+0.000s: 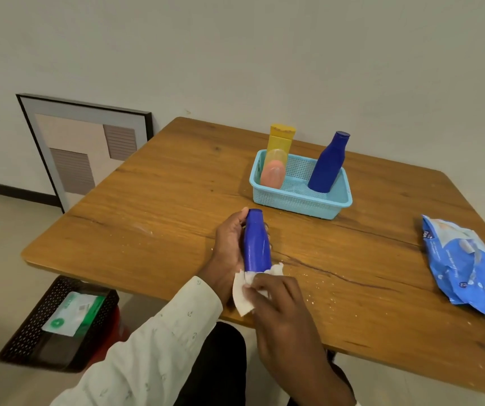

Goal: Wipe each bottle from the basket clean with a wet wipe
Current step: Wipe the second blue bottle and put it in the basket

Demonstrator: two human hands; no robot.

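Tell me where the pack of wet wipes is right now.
The blue wet wipes pack lies flat at the table's right edge in the head view, right of the light blue basket, away from both hands.

A framed picture [89, 150] leans against the wall, and a black basket [24, 341] holding a green-white packet [74, 313] sits below the wooden table [162, 215].

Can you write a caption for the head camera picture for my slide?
Left hand holds a blue plastic bottle while the right hand wipes its base with a white wet wipe.
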